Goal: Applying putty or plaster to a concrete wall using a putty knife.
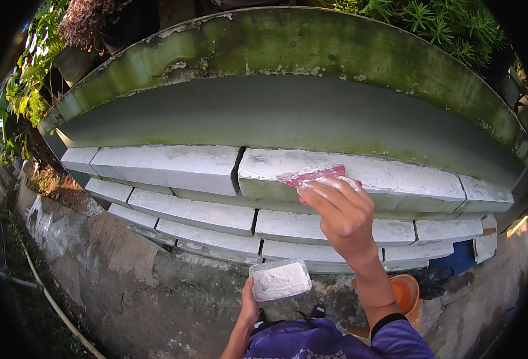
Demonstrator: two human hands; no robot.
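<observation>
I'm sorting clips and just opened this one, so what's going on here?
The person's right hand holds a flat red spreader against a white-smeared upper block, the one just right of a dark gap. The left hand holds a clear container of white paste lower down. An orange bucket sits below, to the right.
</observation>
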